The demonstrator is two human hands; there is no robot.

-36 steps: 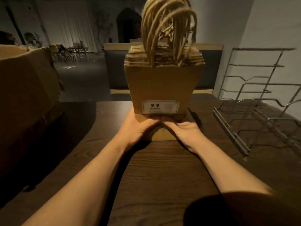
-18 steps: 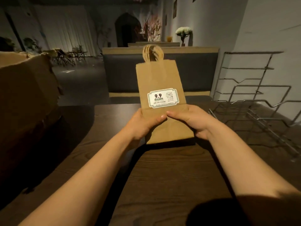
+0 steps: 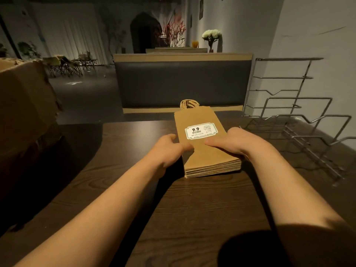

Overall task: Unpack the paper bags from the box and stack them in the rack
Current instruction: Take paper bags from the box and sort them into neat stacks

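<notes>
The stack of paper bags (image 3: 204, 143), held upright a moment ago, is now laid flat on the table (image 3: 192, 209) near its far edge, handles pointing away. It is gripped at its sides by the left hand (image 3: 169, 149) and the right hand (image 3: 233, 143), thumbs pressed on top. The wire rack (image 3: 300, 132) is seen at the right edge, the cardboard box (image 3: 25, 105) at the left.
</notes>
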